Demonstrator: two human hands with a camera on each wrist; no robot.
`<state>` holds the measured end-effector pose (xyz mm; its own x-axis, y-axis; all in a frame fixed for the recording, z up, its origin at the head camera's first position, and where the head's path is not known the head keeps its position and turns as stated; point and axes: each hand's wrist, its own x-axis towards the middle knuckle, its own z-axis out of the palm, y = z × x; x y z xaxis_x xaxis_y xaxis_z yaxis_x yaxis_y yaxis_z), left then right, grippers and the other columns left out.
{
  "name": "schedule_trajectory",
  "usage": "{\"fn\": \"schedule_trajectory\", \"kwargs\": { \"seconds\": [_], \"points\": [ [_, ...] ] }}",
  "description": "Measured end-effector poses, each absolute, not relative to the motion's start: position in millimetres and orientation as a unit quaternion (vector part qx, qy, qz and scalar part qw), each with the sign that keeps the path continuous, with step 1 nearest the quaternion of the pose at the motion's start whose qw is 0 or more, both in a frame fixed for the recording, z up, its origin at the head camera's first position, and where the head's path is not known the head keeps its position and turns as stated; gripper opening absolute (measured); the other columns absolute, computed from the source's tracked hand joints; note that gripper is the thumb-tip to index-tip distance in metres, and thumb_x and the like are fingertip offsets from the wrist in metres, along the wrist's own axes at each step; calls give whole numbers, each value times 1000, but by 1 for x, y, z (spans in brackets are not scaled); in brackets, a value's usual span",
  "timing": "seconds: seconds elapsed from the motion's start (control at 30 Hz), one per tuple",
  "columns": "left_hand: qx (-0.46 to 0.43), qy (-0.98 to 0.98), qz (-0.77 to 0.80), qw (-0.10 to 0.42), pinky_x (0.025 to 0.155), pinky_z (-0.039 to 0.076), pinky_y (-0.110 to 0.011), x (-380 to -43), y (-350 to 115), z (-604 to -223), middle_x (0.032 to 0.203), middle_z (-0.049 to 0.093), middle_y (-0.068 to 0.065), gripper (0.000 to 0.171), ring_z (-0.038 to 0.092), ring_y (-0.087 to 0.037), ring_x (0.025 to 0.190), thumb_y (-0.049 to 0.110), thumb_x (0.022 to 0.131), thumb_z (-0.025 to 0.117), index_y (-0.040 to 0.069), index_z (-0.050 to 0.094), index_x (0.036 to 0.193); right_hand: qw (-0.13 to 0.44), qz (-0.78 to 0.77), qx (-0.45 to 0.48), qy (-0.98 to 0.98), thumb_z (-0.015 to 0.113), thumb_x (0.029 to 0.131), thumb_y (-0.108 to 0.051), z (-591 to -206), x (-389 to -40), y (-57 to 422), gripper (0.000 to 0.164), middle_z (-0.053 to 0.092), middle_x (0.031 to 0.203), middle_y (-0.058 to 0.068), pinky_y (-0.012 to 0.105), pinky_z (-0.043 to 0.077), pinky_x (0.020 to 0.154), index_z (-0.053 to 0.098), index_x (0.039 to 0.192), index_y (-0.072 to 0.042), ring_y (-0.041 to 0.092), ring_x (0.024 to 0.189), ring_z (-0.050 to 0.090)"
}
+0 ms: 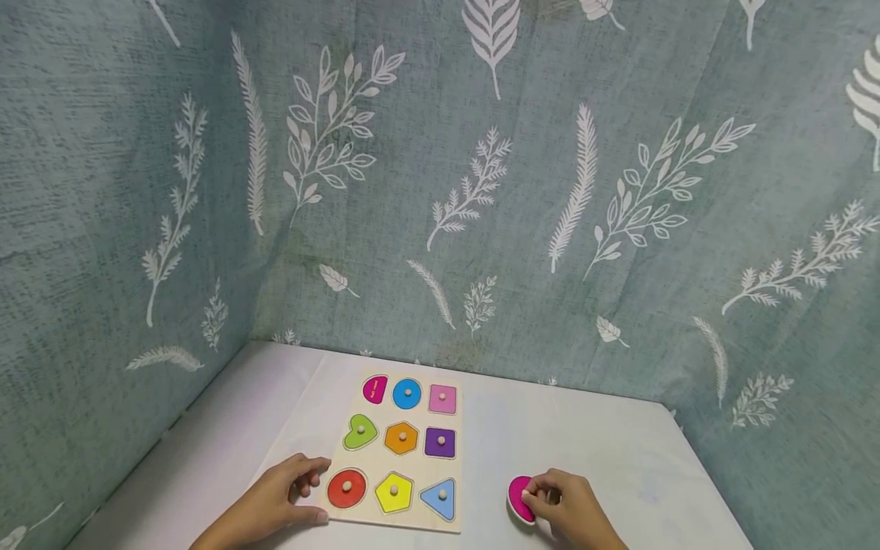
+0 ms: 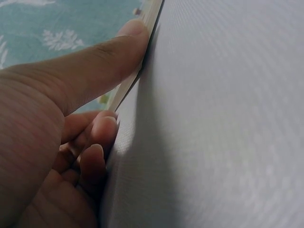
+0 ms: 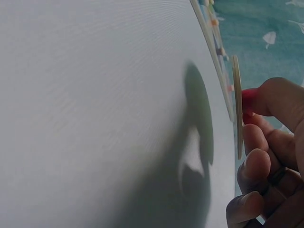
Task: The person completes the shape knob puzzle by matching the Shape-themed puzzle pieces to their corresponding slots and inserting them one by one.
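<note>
A wooden shape puzzle board (image 1: 412, 466) lies flat on the white table, with knobbed pieces seated in its recesses. My left hand (image 1: 282, 493) is at the board's near left corner, its thumb (image 2: 135, 40) and fingertips against the edge in the left wrist view. To the right of the board, my right hand (image 1: 571, 504) pinches a magenta half-round puzzle piece (image 1: 520, 496) by its knob. In the right wrist view this piece (image 3: 238, 114) shows edge-on, held off the tabletop with its shadow apart from it.
At the board's far left corner is a magenta half-round recess (image 1: 374, 389) with small printing in it. Blue-green cloth (image 1: 447, 191) with white leaf prints hangs behind and beside the table (image 1: 619, 443).
</note>
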<state>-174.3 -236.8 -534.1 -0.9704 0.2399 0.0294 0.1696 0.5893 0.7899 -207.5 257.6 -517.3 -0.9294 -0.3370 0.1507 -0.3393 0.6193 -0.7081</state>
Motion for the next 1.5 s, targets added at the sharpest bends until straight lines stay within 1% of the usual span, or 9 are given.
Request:
{"fn": "schedule_trajectory", "kwargs": {
  "seconds": [0.13, 0.33, 0.6, 0.87, 1.07, 1.27, 1.43, 1.5],
  "points": [
    [111, 893, 435, 41, 66, 46, -21, -176, -236, -533, 90, 52, 0, 80, 50, -10, 80, 36, 67, 97, -4, 64, 129, 4, 389, 182, -903, 81, 91, -28, -515, -212, 253, 13, 58, 73, -12, 22, 46, 56, 72, 85, -20, 2, 65, 52],
    [104, 889, 443, 48, 66, 45, -21, -173, -235, -536, 90, 52, 0, 81, 50, -9, 79, 36, 67, 96, -5, 64, 128, 24, 392, 194, -899, 82, 89, -27, -512, -220, 241, 13, 58, 73, -12, 22, 44, 55, 73, 83, -20, 2, 63, 51],
    [73, 890, 448, 54, 68, 46, -21, -173, -229, -537, 90, 52, 0, 84, 52, -16, 82, 40, 65, 97, -3, 65, 130, 45, 383, 213, -898, 83, 89, -25, -510, -233, 227, 12, 58, 72, -12, 22, 45, 56, 73, 83, -22, 1, 63, 51],
    [77, 890, 448, 49, 68, 47, -20, -173, -230, -536, 89, 52, -1, 84, 51, -14, 80, 38, 66, 97, -4, 65, 130, 55, 373, 224, -899, 83, 88, -23, -508, -245, 212, 11, 58, 71, -14, 22, 45, 58, 73, 83, -22, 2, 64, 51],
    [71, 894, 440, 45, 68, 48, -20, -176, -231, -534, 89, 53, -1, 85, 52, -14, 80, 41, 64, 97, -2, 65, 131, 68, 379, 237, -892, 82, 88, -20, -501, -255, 197, 10, 58, 72, -14, 23, 45, 58, 73, 84, -20, 2, 64, 51],
    [94, 884, 455, 58, 67, 46, -21, -178, -236, -538, 91, 52, -2, 86, 51, -13, 80, 42, 67, 96, -5, 63, 131, 70, 380, 245, -889, 81, 90, -23, -501, -263, 184, 9, 59, 72, -13, 23, 44, 59, 74, 85, -20, 3, 64, 50],
    [99, 876, 467, 72, 68, 47, -21, -176, -239, -538, 93, 51, -3, 85, 51, -14, 81, 38, 69, 96, -6, 61, 133, 77, 397, 265, -875, 81, 90, -22, -500, -270, 169, 9, 59, 72, -13, 23, 43, 56, 74, 85, -19, 2, 62, 49],
    [105, 872, 472, 76, 67, 46, -21, -177, -239, -537, 93, 50, -3, 82, 50, -14, 81, 34, 71, 95, -8, 61, 133, 80, 401, 273, -871, 81, 90, -22, -501, -274, 162, 9, 60, 72, -13, 22, 43, 56, 75, 85, -18, 2, 62, 48]
  ]
}}
